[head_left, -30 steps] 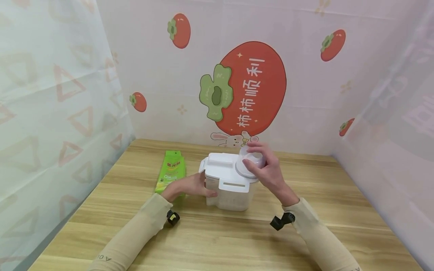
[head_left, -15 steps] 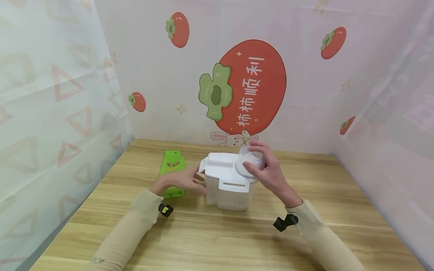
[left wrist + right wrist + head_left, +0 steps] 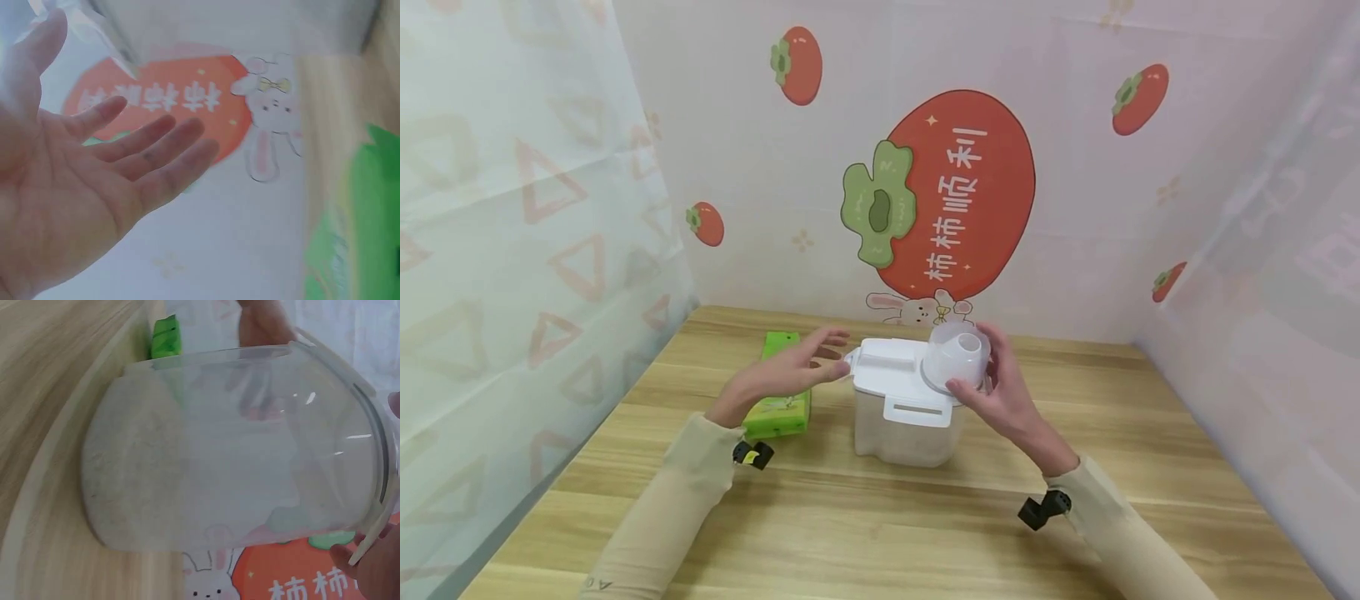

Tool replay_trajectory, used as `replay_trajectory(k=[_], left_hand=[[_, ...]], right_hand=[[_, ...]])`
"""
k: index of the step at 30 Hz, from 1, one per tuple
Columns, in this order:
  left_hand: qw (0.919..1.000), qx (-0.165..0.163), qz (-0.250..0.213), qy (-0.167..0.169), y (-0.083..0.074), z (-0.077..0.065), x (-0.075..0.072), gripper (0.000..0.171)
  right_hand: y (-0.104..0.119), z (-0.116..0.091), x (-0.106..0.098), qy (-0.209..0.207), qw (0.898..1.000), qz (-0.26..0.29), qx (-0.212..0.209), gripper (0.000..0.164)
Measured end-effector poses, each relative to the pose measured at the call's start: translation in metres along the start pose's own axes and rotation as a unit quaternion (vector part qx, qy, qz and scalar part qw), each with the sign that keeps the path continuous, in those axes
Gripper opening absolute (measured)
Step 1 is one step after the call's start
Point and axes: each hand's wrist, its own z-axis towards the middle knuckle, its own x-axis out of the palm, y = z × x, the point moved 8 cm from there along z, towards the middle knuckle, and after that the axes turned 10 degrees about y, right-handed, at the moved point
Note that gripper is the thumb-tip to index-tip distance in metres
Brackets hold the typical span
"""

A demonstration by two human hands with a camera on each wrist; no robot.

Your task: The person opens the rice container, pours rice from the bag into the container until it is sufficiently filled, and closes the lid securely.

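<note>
Front tabletop point(image 3: 880, 533) free, container point(image 3: 902, 437) and packet point(image 3: 781, 423) beyond

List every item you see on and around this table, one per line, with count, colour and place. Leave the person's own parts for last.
Container: 1, clear, on the table right of the green packet
Lid: 1, white, on top of the container
Cap: 1, clear, on the right part of the lid
Packet: 1, green, on the table left of the container
Table: 1, light wood, under everything
Backdrop: 1, pale with printed fruits and a rabbit, behind the table
Printed fruits: 5, red with green leaves, on the backdrop
Printed rabbit: 1, white, below the largest fruit
Wrist cameras: 2, black, one at each wrist
Sleeves: 2, beige, on the forearms
Left hand: 1, just left of the lid, partly hiding the packet
Right hand: 1, curled around the cap
</note>
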Motion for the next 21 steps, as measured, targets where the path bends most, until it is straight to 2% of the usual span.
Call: replay_trajectory(k=[3, 6, 9, 13, 15, 18, 21], left_hand=[[0.9992, 0.018, 0.017, -0.031, -0.015, -0.004, -0.004, 0.067], [0.9975, 0.022, 0.035, -0.057, -0.031, -0.011, -0.006, 0.066], [0.9947, 0.036, 0.065, -0.072, -0.05, -0.015, -0.003, 0.062], [0.9861, 0.098, 0.112, -0.074, -0.08, -0.015, 0.007, 0.054], [0.9803, 0.125, 0.133, -0.076, -0.091, -0.014, 0.012, 0.051], [0.9739, 0.143, 0.156, -0.081, -0.1, -0.01, 0.017, 0.049], [0.9734, 0.135, 0.166, -0.083, -0.101, -0.006, 0.021, 0.048]], right_hand=[[-0.007, -0.005, 0.001, -0.011, 1.0, 0.015, 0.008, 0.089], [-0.015, -0.009, 0.005, -0.016, 0.999, 0.035, 0.019, 0.089], [-0.02, -0.013, 0.009, -0.011, 0.999, 0.047, 0.022, 0.089], [-0.027, -0.016, 0.012, 0.0, 0.997, 0.061, 0.038, 0.088], [-0.032, -0.019, 0.013, 0.003, 0.996, 0.071, 0.062, 0.086], [-0.041, -0.023, 0.016, 0.002, 0.989, 0.101, 0.108, 0.083], [-0.046, -0.029, 0.02, -0.004, 0.977, 0.16, 0.139, 0.079]])
